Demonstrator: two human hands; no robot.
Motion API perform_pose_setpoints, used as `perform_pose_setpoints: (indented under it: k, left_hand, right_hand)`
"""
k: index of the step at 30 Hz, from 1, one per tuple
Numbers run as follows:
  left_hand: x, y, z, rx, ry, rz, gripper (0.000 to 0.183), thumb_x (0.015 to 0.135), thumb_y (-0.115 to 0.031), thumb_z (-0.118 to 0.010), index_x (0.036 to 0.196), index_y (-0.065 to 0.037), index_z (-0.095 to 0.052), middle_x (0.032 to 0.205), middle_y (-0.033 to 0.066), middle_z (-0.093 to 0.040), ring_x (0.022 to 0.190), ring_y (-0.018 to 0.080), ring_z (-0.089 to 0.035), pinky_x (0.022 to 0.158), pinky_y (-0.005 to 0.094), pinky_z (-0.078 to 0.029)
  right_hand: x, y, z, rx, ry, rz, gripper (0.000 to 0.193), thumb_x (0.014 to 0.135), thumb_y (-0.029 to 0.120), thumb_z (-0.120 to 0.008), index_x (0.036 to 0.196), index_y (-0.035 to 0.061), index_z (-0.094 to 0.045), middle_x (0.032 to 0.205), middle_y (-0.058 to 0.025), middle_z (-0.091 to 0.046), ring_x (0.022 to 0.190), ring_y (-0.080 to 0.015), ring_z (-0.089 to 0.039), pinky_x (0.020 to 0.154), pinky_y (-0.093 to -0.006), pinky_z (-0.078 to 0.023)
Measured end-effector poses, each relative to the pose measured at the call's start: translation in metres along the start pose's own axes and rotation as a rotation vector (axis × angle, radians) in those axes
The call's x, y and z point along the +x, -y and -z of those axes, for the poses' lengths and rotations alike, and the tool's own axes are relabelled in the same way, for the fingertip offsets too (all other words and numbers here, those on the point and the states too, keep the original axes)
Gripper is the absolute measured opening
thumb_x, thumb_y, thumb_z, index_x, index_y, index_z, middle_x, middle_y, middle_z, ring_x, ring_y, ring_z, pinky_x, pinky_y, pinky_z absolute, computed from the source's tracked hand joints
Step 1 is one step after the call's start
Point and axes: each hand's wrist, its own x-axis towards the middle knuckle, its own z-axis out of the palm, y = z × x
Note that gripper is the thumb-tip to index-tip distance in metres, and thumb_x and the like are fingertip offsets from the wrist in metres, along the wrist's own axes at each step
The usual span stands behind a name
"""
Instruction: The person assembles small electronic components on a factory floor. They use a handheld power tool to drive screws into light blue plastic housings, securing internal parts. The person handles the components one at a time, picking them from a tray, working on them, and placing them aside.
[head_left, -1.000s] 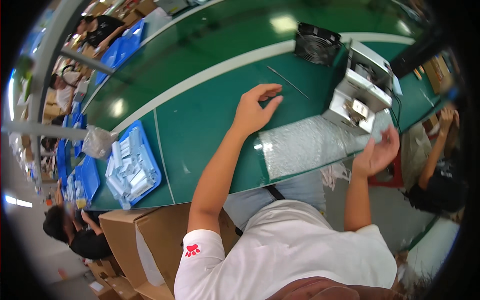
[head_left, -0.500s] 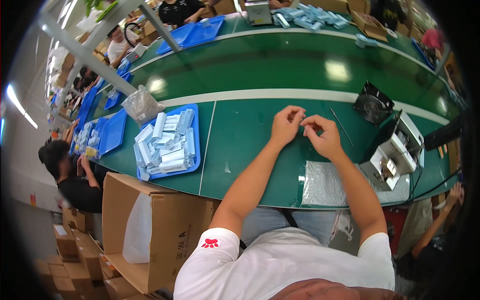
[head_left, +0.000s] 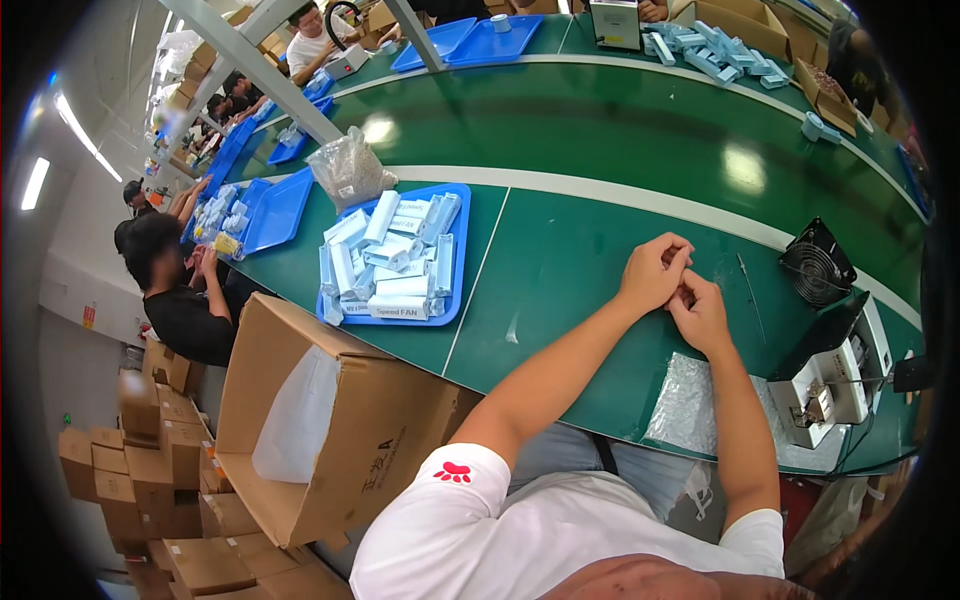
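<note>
My left hand (head_left: 655, 272) and my right hand (head_left: 701, 312) meet above the green worktop (head_left: 560, 260), fingers curled in and touching. Whatever they might pinch is too small or hidden to make out. To the right of them lies a thin screwdriver-like rod (head_left: 751, 297). Over on the left, a blue tray (head_left: 456, 290) is heaped with light-blue and white fan housings or boxes (head_left: 400, 285). Beyond my right hand stands a black round fan (head_left: 822, 272) beside a white-grey bench machine (head_left: 835, 385).
Bubble wrap (head_left: 684, 402) lies by my right forearm. A clear bag of small parts (head_left: 350, 168) leans behind the tray. A big open carton (head_left: 365, 425) stands at the table's front left. Across the green conveyor (head_left: 560, 110) are more blue parts (head_left: 715, 50). A co-worker (head_left: 180, 290) sits at left.
The view has swung left, so the table and its things appear farther right. My hands have drawn closer together and now touch. The tray and fan keep their places on the table.
</note>
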Motion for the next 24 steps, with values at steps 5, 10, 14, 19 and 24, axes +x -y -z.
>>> perform_pose_setpoints:
  k: [5,10,14,19,24]
  left_hand:
    - [-0.0009,0.0005,0.001,0.034,-0.005,-0.027,0.016,0.1,-0.013,-0.06,0.103,-0.002,-0.07,0.084,0.0081,-0.074,0.074,0.0147,-0.071,0.069,0.0293,-0.056]
    - [-0.0015,-0.0015,0.0022,0.026,0.01,-0.029,0.016,0.1,-0.013,-0.059,0.104,-0.002,-0.07,0.084,0.0077,-0.074,0.074,0.0151,-0.071,0.07,0.0293,-0.056]
    - [-0.0012,-0.0001,0.0027,0.037,0.018,-0.032,0.017,0.1,-0.013,-0.058,0.105,-0.002,-0.07,0.085,0.008,-0.074,0.075,0.0153,-0.071,0.071,0.0296,-0.056]
    - [-0.0029,-0.0005,0.0026,0.06,0.016,-0.034,0.017,0.101,-0.013,-0.057,0.107,-0.003,-0.069,0.085,0.0082,-0.074,0.076,0.0158,-0.071,0.071,0.0298,-0.056]
    - [-0.0034,-0.0029,0.0019,0.058,0.012,-0.034,0.018,0.101,-0.014,-0.057,0.109,-0.003,-0.069,0.085,0.0078,-0.074,0.075,0.0161,-0.071,0.071,0.0302,-0.055]
  right_hand:
    - [0.0008,0.0056,0.0007,0.011,0.01,0.022,0.007,0.089,0.0,-0.064,0.096,0.0003,-0.066,0.068,0.0009,-0.06,0.057,-0.0044,-0.049,0.054,-0.0237,-0.039]
    - [0.0004,0.0037,0.0017,-0.007,0.02,0.023,0.007,0.089,0.0,-0.064,0.096,0.0003,-0.065,0.068,-0.0004,-0.061,0.057,-0.0052,-0.05,0.054,-0.0244,-0.04]
    - [-0.0002,0.0053,0.0019,-0.024,0.02,0.024,0.008,0.089,0.001,-0.064,0.097,0.0005,-0.066,0.069,-0.0011,-0.061,0.057,-0.0061,-0.051,0.054,-0.0252,-0.041]
    - [-0.0014,0.0062,0.0017,-0.023,0.015,0.027,0.007,0.09,0.001,-0.065,0.097,0.0007,-0.066,0.069,-0.0016,-0.062,0.058,-0.0069,-0.051,0.055,-0.0253,-0.042]
    - [-0.0023,0.0024,0.0019,-0.042,0.014,0.027,0.006,0.09,0.002,-0.065,0.095,0.0006,-0.065,0.069,-0.0021,-0.062,0.057,-0.0073,-0.051,0.055,-0.0255,-0.042]
